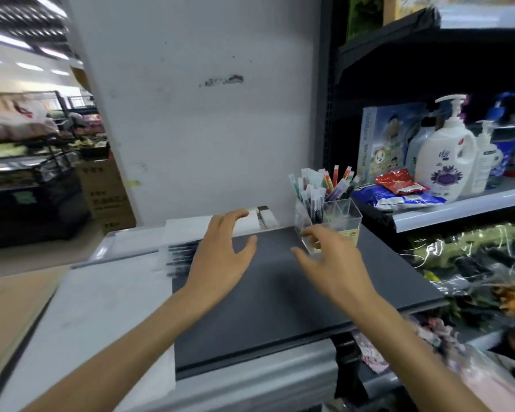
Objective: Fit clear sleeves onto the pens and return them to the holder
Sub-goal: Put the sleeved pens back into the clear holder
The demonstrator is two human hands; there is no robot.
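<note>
A clear plastic holder (347, 214) with compartments stands at the far right corner of a dark board (265, 292). Several sleeved pens (312, 193) stick up from its left compartments. A row of dark pens (179, 257), blurred, lies at the board's left edge on white paper. My left hand (220, 257) hovers over the board with fingers spread, just right of those pens and holding nothing. My right hand (333, 260) is open too, its fingertips close to the front of the holder; whether they touch it I cannot tell.
A white pillar (205, 99) rises behind the board. Dark shelves on the right carry pump bottles (445, 162), a boxed item (384, 138) and snack packets (399, 191). Plastic-wrapped goods (473, 263) lie lower right. Cardboard boxes (104, 191) stand at left.
</note>
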